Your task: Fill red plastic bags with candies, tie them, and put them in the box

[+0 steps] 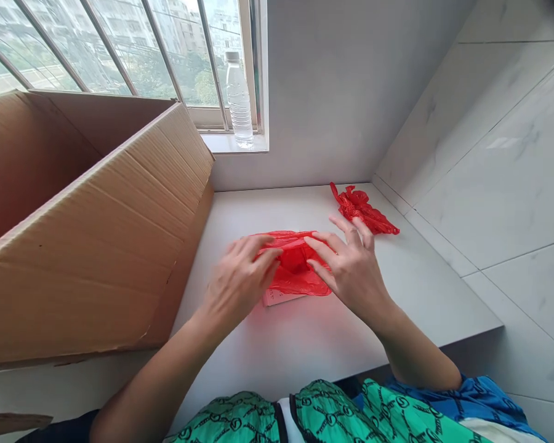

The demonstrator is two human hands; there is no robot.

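A thin red plastic bag (300, 280) lies on the white tabletop, its mouth spread towards me. Beneath its near edge shows part of a flat pale box (279, 299) with small printing; the bag hides the rest. At the bag's left rim, my left hand (242, 271) is slightly blurred, its thumb and curled fingers closed on the plastic. On the right side, my right hand (351, 261) is open with fingers spread, the index finger and thumb apart beside the bag's edge. Farther back lies a second, crumpled red plastic bag (362, 209).
A large open cardboard box (120, 227) stands at the left of the white table (434, 295). A clear water bottle (239, 101) stands upright on the windowsill by the barred window. A grey wall rises behind, and marble-look tiles (503, 184) cover the right wall.
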